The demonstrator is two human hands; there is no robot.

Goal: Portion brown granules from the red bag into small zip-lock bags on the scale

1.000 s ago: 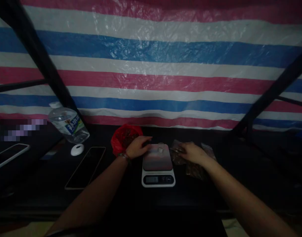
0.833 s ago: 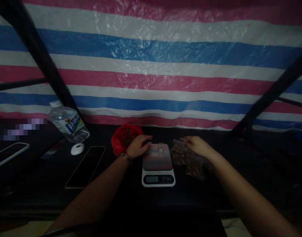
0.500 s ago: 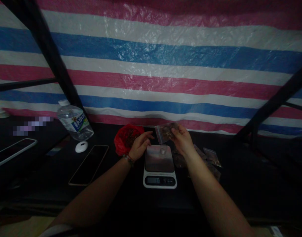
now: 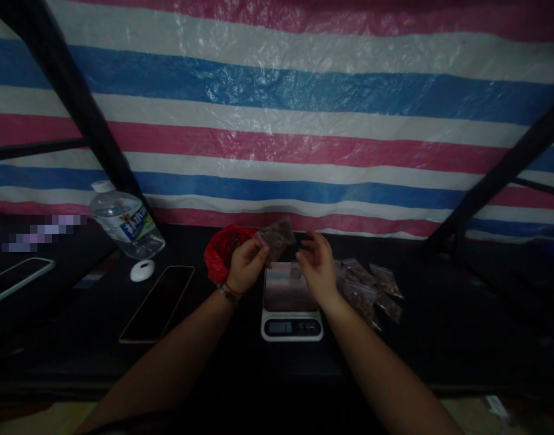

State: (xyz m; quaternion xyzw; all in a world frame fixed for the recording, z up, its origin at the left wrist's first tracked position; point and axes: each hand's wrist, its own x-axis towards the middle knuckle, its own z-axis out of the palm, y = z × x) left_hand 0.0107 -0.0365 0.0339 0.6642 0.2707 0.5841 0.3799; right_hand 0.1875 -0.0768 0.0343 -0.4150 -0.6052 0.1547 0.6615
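My left hand (image 4: pixel 246 266) pinches the left edge of a small clear plastic bag (image 4: pixel 277 237) with dark bits inside, held above the far end of a white digital scale (image 4: pixel 291 302). My right hand (image 4: pixel 316 266) is at the bag's right side with its fingers curled toward it; whether they grip the bag is blurred. A tiny pale object (image 4: pixel 296 273) lies on the scale's platform. A red plastic bag (image 4: pixel 220 254) with dark contents sits just left of my left hand. Several filled clear bags (image 4: pixel 367 289) lie to the right of the scale.
A dark table (image 4: pixel 440 326) carries a phone (image 4: pixel 157 304), a small white round object (image 4: pixel 142 270), a tilted water bottle (image 4: pixel 125 220) and another phone (image 4: pixel 14 279) at far left. Black frame bars (image 4: pixel 72 103) stand before a striped tarp (image 4: pixel 304 121).
My right hand picked one clear bag from the pile at right and carried it left over the scale. My left hand rose from the scale's edge and took hold of the bag.
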